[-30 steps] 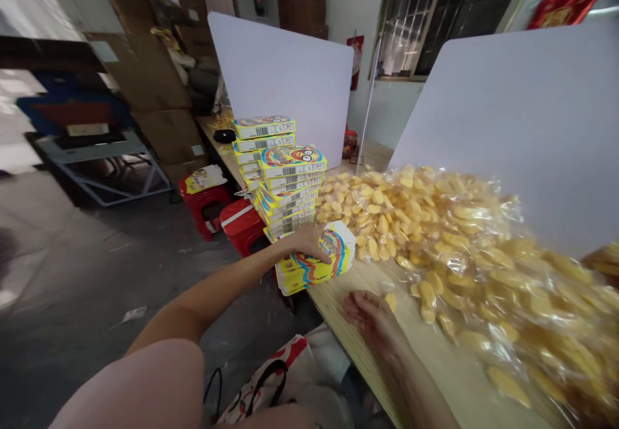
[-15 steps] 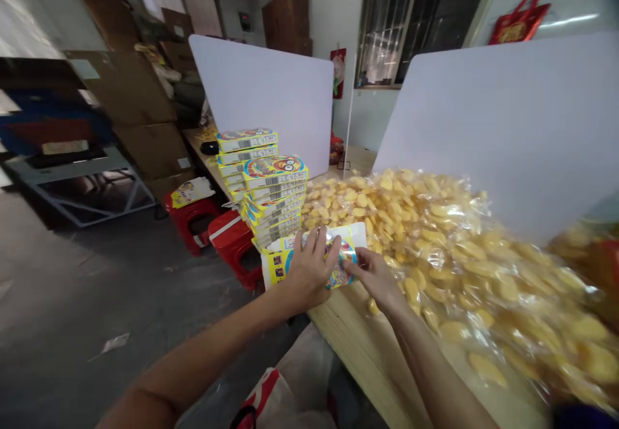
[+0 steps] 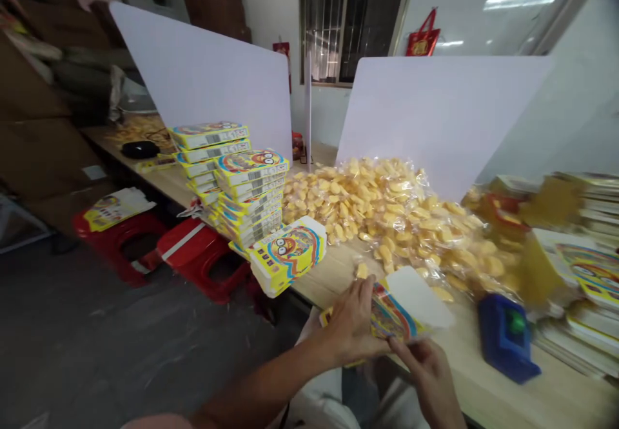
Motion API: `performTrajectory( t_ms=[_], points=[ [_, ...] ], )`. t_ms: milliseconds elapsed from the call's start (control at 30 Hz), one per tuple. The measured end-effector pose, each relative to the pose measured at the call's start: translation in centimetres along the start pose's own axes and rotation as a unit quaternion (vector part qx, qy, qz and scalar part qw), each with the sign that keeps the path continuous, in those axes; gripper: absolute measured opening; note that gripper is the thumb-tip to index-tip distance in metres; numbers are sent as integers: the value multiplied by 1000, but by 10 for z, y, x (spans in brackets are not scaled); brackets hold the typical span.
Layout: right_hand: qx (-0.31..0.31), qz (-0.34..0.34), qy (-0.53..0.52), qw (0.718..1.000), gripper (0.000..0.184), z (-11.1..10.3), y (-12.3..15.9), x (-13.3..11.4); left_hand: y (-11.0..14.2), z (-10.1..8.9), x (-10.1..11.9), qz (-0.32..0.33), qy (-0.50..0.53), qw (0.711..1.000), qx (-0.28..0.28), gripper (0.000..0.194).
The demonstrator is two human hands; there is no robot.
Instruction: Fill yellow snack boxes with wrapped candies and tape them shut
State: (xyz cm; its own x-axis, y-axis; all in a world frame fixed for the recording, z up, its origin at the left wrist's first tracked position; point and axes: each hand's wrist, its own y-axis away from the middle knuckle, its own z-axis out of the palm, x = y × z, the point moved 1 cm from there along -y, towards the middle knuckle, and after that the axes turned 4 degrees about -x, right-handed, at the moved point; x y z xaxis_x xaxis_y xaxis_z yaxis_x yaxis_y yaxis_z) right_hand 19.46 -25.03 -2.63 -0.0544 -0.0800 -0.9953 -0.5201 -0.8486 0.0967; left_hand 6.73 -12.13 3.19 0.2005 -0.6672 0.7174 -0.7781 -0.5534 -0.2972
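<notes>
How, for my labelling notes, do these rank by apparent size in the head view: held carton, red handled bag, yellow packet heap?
1. yellow packet heap
2. held carton, partly covered
3. red handled bag

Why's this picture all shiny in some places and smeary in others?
In the head view, white glints speckle the clear plastic bags; in the head view, the right hand and blue tape dispenser look blurred, perhaps by movement; in the head view, the floor is dim and the stacked cartons at the right edge look soft.
</notes>
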Motion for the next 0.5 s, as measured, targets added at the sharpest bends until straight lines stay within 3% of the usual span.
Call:
performTrajectory(
  t_ms=[100,133,200,333,433,500],
  points=[
    [77,28,-37,996,39,-19,21,30,14,19,0,-60,138,987,-60,20],
    [90,26,-36,995,38,-23,26,37,19,24,-1,-72,175,980,-61,12],
    [108,-12,-32,994,44,-26,34,45,29,30,-4,-77,232,969,-39,14],
    [66,-85,-38,993,78,-19,44,47,51,41,-17,-88,298,949,-43,58],
    [-8,-83,-20,996,70,-18,48,47,62,47,-33,-105,313,940,-88,61],
    [-25,-82,1,996,58,-21,50,47,65,50,-42,-111,323,933,-115,59]
  ],
)
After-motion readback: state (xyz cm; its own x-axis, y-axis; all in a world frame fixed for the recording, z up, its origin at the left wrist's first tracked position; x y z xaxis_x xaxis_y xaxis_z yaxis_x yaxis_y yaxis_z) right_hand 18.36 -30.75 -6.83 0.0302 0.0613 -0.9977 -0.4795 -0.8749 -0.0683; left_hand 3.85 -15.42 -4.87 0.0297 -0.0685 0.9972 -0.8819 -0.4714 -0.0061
